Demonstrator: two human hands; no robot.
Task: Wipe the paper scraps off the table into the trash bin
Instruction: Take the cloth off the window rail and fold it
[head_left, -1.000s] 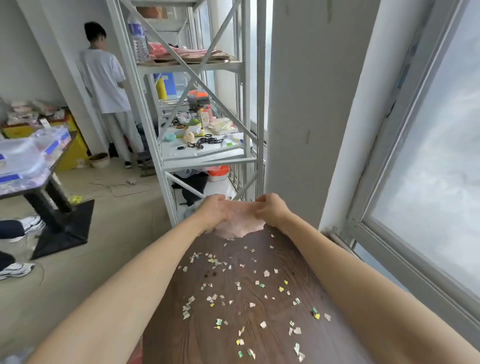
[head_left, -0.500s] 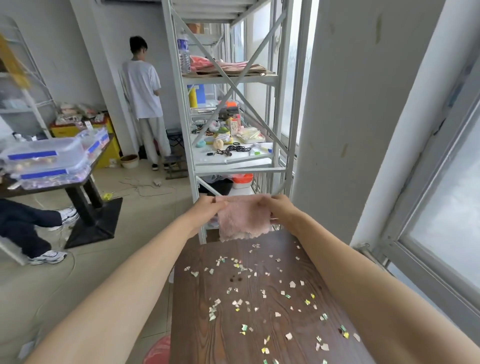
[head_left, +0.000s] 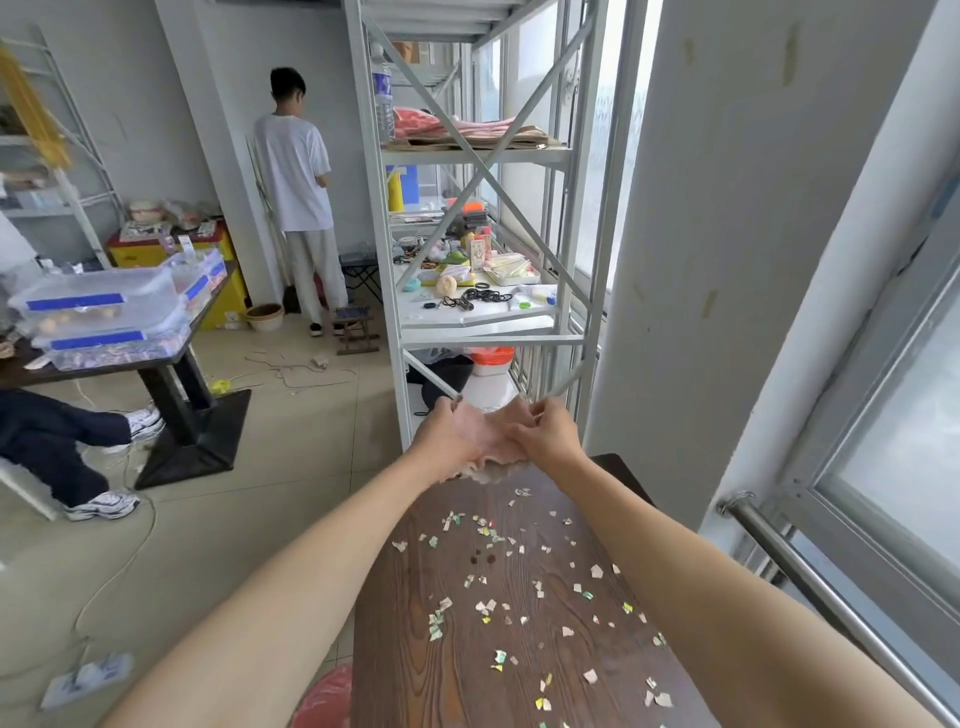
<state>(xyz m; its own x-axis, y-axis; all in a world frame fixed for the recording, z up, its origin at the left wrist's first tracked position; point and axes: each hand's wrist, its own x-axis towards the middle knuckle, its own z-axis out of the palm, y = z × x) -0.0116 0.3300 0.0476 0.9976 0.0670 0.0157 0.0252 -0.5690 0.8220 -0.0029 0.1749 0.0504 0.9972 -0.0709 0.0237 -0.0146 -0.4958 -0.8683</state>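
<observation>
Hands: left hand (head_left: 457, 434) and right hand (head_left: 545, 434) both pinch pink cloth (head_left: 491, 460) above table's (head_left: 415, 649) far edge | scraps (head_left: 488, 605) strewn across table | red bin (head_left: 324, 699) beside table's near-left edge | tip: bunch cloth flat, sweep toward bin.

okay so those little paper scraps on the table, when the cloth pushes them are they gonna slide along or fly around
The paper scraps look tiny, thin and loosely scattered, so they are probably very light and should slide easily on the smooth wooden table. Some seem curled, so a fast sweep may flick them aside. The pink cloth, bunched in both hands, looks floppy and may skip over a few.
</observation>
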